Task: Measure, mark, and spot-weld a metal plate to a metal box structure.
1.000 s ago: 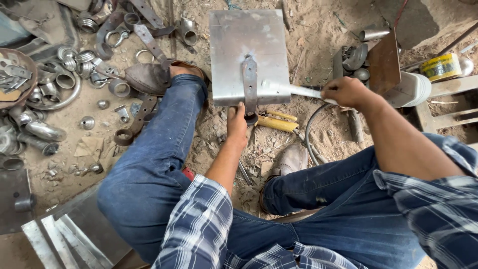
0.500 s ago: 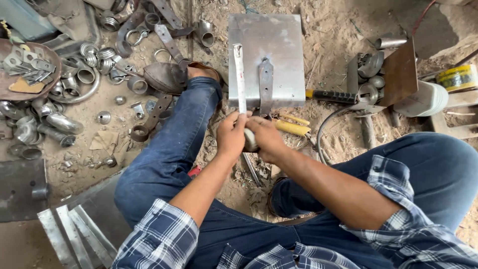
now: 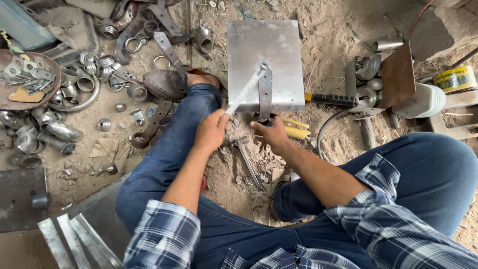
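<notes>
Against the view half a second earlier, we note the hands have separated: then both were bunched together at the near edge of the square grey sheet-metal plate, with the long flat silvery metal strip standing nearly straight up it; now the strip leans, its far end reaching the top of the dark upright metal bracket on the plate and its near end in the left hand, which is closed around it. The right hand sits just below the bracket's foot at the plate's near edge, fingers curled and pinched there; we cannot tell what, if anything, they grip. A steel hammer lies on the sandy ground between the two hands, untouched. Just beyond the right hand lie two yellow tool handles, and a black-and-yellow handle projects from the plate's right edge. For packaging, we record one yellow cylindrical tin with a dark printed band at the far right, lying on its side beside a white ribbed cylinder. At left, a round rusty tray of small flat metal brackets sits among scattered steel pipe rings.
</notes>
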